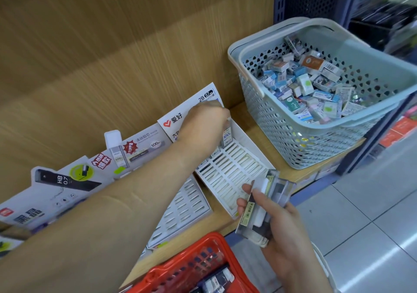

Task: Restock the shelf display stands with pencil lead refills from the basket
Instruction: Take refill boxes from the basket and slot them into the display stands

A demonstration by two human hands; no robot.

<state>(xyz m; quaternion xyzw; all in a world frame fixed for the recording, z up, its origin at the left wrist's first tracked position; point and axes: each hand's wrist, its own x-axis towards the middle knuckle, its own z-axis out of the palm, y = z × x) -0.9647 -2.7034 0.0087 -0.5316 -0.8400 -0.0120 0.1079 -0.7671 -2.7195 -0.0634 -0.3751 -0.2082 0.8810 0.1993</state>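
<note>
My left hand [206,124] reaches over the white display stand [232,170] and pinches one lead refill case [226,136] at a slot in its back right corner. My right hand [277,222] hovers in front of the stand and grips a bundle of several refill cases [264,199]. A red basket [191,268] with more refill cases sits at the bottom of the view, below my left forearm. Two more display stands stand to the left: a grey one [182,207] and an HB 0.7 one [54,189], partly hidden by my arm.
A grey-green perforated basket [293,139] full of small boxed erasers rests on the wooden shelf [257,134] to the right of the stands. A wooden back panel rises behind them. Grey tiled floor [361,213] lies to the right, with a dark shelf post beyond.
</note>
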